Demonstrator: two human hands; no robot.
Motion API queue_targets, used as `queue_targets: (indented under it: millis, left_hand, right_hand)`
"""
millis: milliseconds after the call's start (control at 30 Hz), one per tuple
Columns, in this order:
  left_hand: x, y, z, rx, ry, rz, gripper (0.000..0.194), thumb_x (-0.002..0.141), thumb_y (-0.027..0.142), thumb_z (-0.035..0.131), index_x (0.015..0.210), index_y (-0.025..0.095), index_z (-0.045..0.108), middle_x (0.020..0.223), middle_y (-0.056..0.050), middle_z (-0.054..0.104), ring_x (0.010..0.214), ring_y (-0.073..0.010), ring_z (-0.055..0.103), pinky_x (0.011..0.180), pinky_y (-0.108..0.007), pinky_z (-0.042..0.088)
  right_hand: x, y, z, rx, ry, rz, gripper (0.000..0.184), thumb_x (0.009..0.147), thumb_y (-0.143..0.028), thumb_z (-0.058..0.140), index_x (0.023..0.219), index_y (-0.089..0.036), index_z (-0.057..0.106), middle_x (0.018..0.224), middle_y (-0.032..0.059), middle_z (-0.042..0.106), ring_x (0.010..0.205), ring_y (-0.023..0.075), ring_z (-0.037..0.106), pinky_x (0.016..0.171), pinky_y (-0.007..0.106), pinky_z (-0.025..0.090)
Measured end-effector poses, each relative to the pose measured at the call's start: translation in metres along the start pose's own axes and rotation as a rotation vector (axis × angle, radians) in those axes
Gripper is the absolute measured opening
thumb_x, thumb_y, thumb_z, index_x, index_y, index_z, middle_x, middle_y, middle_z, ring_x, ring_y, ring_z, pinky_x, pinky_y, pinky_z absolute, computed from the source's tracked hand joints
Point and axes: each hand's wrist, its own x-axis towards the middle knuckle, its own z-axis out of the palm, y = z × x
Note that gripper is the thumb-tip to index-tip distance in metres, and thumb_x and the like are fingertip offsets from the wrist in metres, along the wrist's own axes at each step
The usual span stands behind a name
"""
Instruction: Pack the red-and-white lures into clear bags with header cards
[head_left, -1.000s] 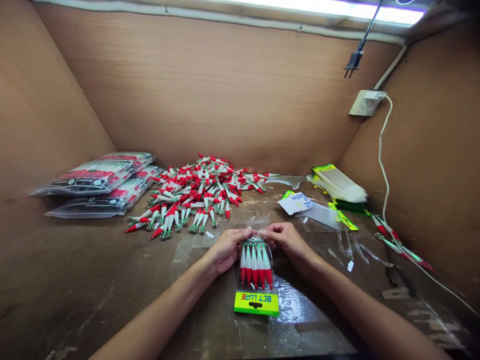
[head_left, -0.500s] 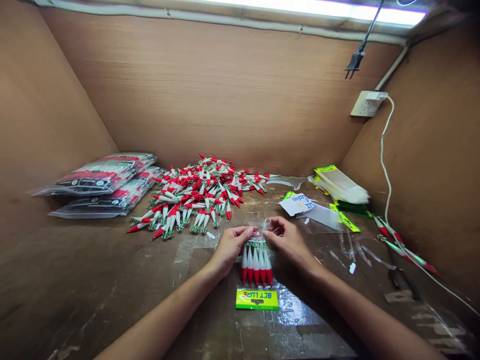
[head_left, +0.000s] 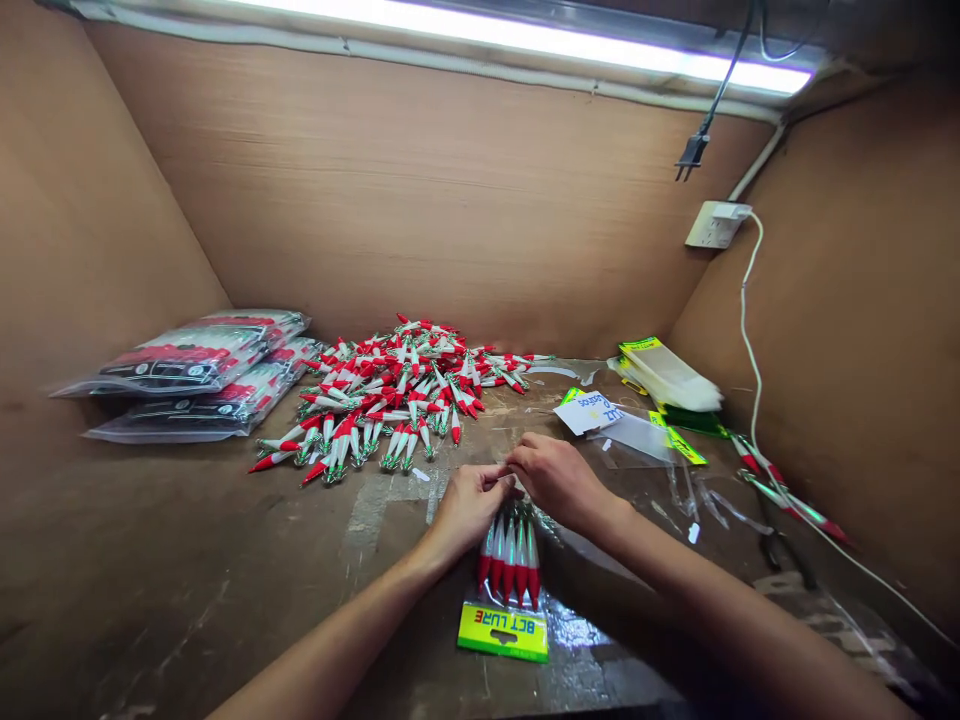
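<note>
A clear packet [head_left: 510, 580] with several red-and-white lures and a green-yellow "BCT LURE" header card lies flat on the worn table [head_left: 225, 580] in front of me. My left hand [head_left: 471, 503] pinches the packet's far open end from the left. My right hand [head_left: 556, 478] presses down on the same end from the right, fingertips meeting the left hand's. The flap itself is hidden under my fingers.
A big heap of loose red-and-white lures [head_left: 397, 390] lies behind my hands. Filled plastic bags [head_left: 195, 375] are stacked at the left wall. Empty packets and header cards [head_left: 660, 385] sit at the right, with stray lures [head_left: 780, 490], a wall socket [head_left: 716, 225] and a white cable.
Both hands have closed in over the packet's far end; the clear flap that stood up between the fingers is now folded down and covered. The view shifted slightly.
</note>
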Motion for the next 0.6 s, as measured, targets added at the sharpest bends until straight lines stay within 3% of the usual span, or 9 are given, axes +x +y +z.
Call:
queue_targets:
  millis: [167, 300, 400, 500, 600]
  left_hand:
    - [-0.004, 0.002, 0.0, 0.051, -0.009, -0.012, 0.035, 0.089, 0.04, 0.059, 0.091, 0.013, 0.08, 0.074, -0.001, 0.073, 0.068, -0.0187, 0.059, 0.058, -0.022, 0.037]
    - [0.0, 0.005, 0.001, 0.039, 0.009, -0.021, 0.04, 0.087, 0.046, 0.062, 0.088, 0.012, 0.081, 0.073, -0.003, 0.074, 0.068, -0.0204, 0.062, 0.06, -0.024, 0.041]
    - [0.002, 0.009, 0.002, -0.006, 0.029, -0.025, 0.04, 0.084, 0.046, 0.067, 0.097, 0.012, 0.081, 0.084, -0.008, 0.079, 0.076, -0.0239, 0.066, 0.067, -0.027, 0.046]
    - [-0.001, 0.016, 0.003, -0.071, 0.054, -0.035, 0.048, 0.085, 0.048, 0.067, 0.116, 0.011, 0.075, 0.097, -0.012, 0.079, 0.082, -0.0257, 0.069, 0.072, -0.03, 0.05]
    - [-0.006, 0.024, 0.001, -0.215, 0.121, -0.059, 0.058, 0.088, 0.051, 0.065, 0.131, 0.013, 0.065, 0.103, -0.014, 0.078, 0.092, -0.026, 0.07, 0.078, -0.032, 0.051]
  right_hand:
    - [-0.004, -0.002, 0.003, -0.161, 0.044, -0.001, 0.009, 0.088, -0.017, 0.063, 0.079, -0.017, 0.064, 0.083, 0.0055, 0.064, 0.074, 0.0178, 0.059, 0.063, 0.028, 0.037]
    - [-0.005, 0.003, 0.017, -0.046, 0.185, 0.066, 0.01, 0.088, -0.014, 0.059, 0.082, -0.018, 0.066, 0.083, 0.0042, 0.066, 0.076, 0.0169, 0.06, 0.068, 0.026, 0.04]
    - [0.0, 0.013, 0.02, 0.057, 0.3, 0.151, 0.012, 0.088, -0.014, 0.057, 0.085, -0.017, 0.068, 0.084, 0.0047, 0.068, 0.077, 0.0173, 0.062, 0.071, 0.027, 0.042]
    - [-0.008, 0.032, 0.004, 0.21, 0.426, 0.339, 0.017, 0.089, -0.021, 0.055, 0.085, -0.017, 0.071, 0.084, 0.0061, 0.072, 0.076, 0.0189, 0.065, 0.07, 0.028, 0.045]
    - [-0.056, 0.054, -0.034, 0.405, 0.59, 0.613, 0.031, 0.09, -0.041, 0.056, 0.091, -0.016, 0.074, 0.081, 0.0073, 0.074, 0.07, 0.0212, 0.067, 0.063, 0.029, 0.048]
